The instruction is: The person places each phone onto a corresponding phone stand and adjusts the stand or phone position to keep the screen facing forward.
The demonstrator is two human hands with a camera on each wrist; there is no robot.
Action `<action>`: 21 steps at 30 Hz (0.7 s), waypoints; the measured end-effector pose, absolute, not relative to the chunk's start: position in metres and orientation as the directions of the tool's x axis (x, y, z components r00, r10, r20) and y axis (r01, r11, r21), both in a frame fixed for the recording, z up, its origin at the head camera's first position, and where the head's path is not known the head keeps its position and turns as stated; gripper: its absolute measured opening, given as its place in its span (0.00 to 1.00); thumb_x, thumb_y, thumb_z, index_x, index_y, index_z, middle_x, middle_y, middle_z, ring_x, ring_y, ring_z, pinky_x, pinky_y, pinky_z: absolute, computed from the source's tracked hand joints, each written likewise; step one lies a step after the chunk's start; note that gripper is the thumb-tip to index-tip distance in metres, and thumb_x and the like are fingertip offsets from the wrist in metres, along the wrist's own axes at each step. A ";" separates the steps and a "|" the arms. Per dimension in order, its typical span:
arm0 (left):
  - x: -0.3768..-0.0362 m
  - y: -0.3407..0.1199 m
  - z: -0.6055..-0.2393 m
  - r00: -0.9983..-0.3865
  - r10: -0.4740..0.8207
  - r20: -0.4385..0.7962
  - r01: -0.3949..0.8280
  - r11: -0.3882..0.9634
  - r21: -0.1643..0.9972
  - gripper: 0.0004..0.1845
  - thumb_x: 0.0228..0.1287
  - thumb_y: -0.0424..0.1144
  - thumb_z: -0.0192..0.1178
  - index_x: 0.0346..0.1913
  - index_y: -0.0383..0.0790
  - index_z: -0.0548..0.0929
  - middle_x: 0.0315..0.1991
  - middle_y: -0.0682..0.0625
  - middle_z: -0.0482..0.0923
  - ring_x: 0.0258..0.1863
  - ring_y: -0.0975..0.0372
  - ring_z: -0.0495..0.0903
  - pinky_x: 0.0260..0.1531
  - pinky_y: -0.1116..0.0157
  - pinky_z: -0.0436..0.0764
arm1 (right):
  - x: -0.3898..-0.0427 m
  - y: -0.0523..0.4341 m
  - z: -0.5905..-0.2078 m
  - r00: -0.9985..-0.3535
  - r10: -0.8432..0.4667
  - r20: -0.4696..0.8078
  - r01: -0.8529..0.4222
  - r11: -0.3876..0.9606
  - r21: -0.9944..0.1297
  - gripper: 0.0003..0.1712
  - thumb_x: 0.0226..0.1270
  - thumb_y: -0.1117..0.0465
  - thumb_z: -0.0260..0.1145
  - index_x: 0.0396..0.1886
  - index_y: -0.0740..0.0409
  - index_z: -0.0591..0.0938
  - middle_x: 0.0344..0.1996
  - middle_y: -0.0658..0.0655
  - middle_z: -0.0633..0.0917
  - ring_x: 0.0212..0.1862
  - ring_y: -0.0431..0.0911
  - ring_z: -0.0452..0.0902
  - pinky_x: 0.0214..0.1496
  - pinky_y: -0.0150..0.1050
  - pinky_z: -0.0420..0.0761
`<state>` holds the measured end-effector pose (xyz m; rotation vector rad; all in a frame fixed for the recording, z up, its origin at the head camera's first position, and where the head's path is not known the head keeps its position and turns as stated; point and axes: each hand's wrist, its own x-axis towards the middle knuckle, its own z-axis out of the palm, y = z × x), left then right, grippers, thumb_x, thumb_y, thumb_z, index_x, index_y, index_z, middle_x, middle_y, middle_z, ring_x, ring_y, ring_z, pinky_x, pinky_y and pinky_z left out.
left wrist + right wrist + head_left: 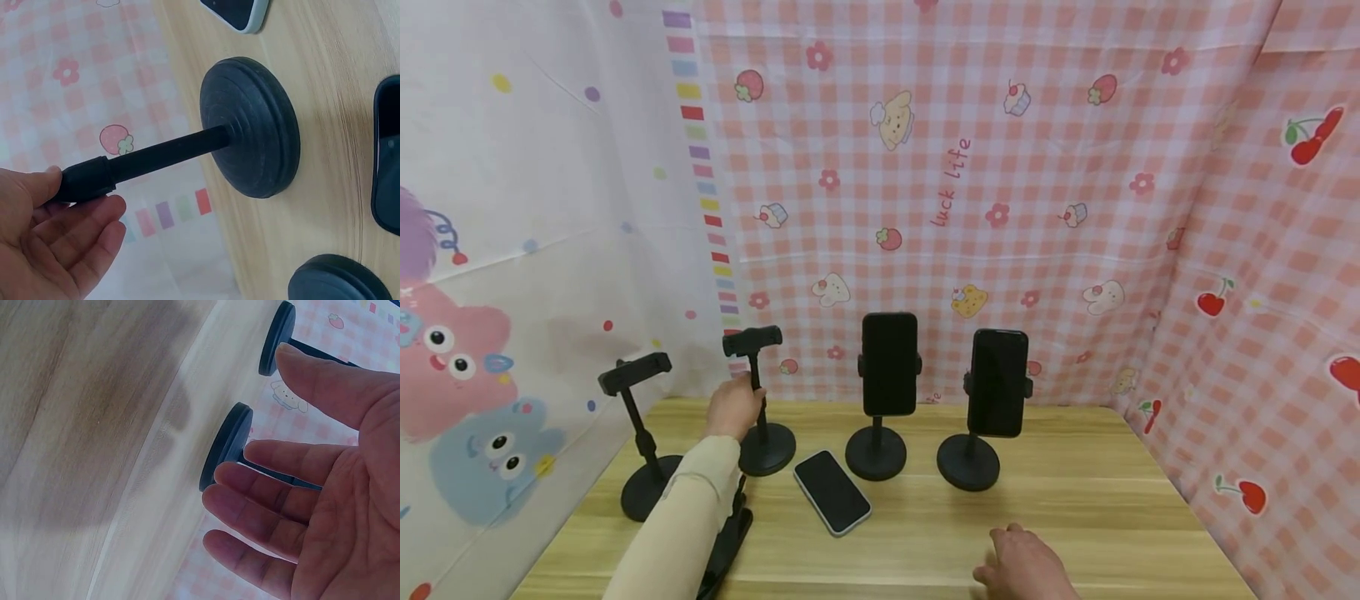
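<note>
My left hand (732, 408) grips the upright stem of a black phone stand (767, 450), second from the left. In the left wrist view, its thumb and fingers pinch the thick collar (86, 180) of that stem, above the round base (253, 125). The stand's clamp (752, 340) at the top holds no phone. Over the front of the table, my right hand (1026, 562) is held with fingers apart and nothing in it. A phone with a pale edge (832, 493) lies face up to the right of the gripped stand.
Two more stands (876, 454) (967, 462) at the right hold dark-screened phones (890, 364) (997, 383). Another stand (647, 490) with a bare clamp is at far left. A black phone (727, 550) lies partly hidden by my left sleeve. Patterned cloth (940, 167) hangs behind the wooden table (1090, 500).
</note>
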<state>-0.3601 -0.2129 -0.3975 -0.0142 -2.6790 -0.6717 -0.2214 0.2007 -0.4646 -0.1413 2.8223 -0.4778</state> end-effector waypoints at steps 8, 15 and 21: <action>-0.364 -0.207 -0.398 -0.939 -0.067 0.338 0.105 0.879 0.466 0.09 0.70 0.33 0.59 0.38 0.26 0.80 0.31 0.37 0.82 0.34 0.42 0.82 0.40 0.46 0.79 | -0.223 0.200 -0.466 -0.951 -0.147 -0.271 -0.051 0.942 -0.332 0.31 0.57 0.51 0.76 0.49 0.73 0.80 0.40 0.65 0.80 0.41 0.57 0.76 0.50 0.55 0.77; -0.359 -0.201 -0.397 -0.920 -0.026 0.390 0.159 0.887 0.434 0.09 0.68 0.32 0.61 0.36 0.26 0.80 0.29 0.35 0.82 0.33 0.41 0.82 0.40 0.46 0.79 | -0.223 0.197 -0.468 -0.952 -0.154 -0.265 -0.059 0.941 -0.334 0.32 0.56 0.51 0.76 0.49 0.73 0.80 0.41 0.66 0.80 0.42 0.58 0.77 0.51 0.56 0.76; -0.355 -0.195 -0.395 -0.919 0.006 0.393 0.188 0.886 0.425 0.08 0.67 0.31 0.62 0.35 0.26 0.80 0.29 0.36 0.82 0.31 0.42 0.82 0.38 0.48 0.80 | -0.224 0.195 -0.469 -0.951 -0.147 -0.272 -0.053 0.943 -0.327 0.31 0.56 0.50 0.76 0.48 0.72 0.80 0.40 0.65 0.80 0.41 0.57 0.77 0.51 0.56 0.77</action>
